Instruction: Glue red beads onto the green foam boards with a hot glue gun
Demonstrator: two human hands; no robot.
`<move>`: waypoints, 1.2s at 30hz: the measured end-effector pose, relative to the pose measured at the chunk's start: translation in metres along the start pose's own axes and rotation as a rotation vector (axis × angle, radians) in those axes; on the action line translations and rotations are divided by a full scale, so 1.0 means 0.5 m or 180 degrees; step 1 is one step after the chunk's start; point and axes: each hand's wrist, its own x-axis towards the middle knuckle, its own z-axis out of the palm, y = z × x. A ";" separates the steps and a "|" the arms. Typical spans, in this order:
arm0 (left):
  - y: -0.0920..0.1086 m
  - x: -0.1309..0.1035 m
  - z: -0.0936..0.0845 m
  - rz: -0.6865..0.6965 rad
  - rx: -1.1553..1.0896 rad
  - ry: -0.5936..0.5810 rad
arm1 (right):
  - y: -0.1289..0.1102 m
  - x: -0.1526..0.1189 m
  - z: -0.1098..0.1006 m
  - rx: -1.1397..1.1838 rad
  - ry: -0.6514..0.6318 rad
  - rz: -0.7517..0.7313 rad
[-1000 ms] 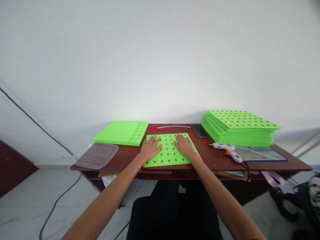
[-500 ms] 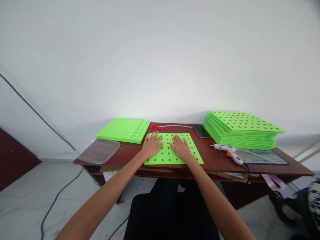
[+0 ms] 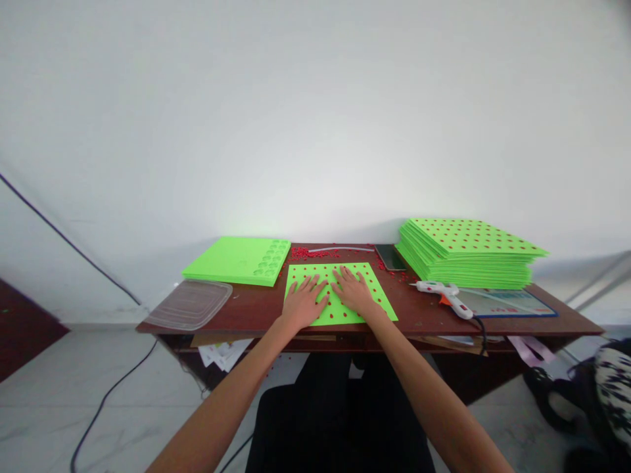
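Note:
A bright green sheet (image 3: 323, 318) dotted with rows of small red pieces lies flat at the front of the dark red table. My left hand (image 3: 303, 303) rests on its left part, palm down with the fingers spread. On the upper right part lies my right hand (image 3: 353, 291), also palm down and fingers apart. Neither hand grips anything; some red dots are hidden beneath them. Behind the sheet, loose red pieces (image 3: 299, 253) are scattered near a thin whitish stick (image 3: 341, 249).
To the left are a stack of plain green sheets (image 3: 227, 256) and a clear plastic lid (image 3: 190, 304). A tall stack of dotted green sheets (image 3: 463, 263), a dark phone (image 3: 391, 257) and a white glue gun (image 3: 444, 294) with an orange trigger sit to the right. A wall stands behind.
My left hand has slid down the sheet toward me and slightly right. My right hand stays on the upper right part. The whole view has shifted a little.

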 end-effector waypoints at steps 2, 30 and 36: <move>-0.001 0.002 -0.002 -0.0024 0.0006 0.0023 | 0.003 -0.006 -0.017 0.0026 0.0229 -0.0039; 0.123 0.015 0.013 0.0414 -0.0360 0.0083 | 0.080 -0.132 -0.036 0.0422 0.0693 0.0857; 0.063 0.007 -0.021 -0.0047 -0.0545 0.0466 | 0.095 -0.142 -0.044 0.0748 0.0991 0.1647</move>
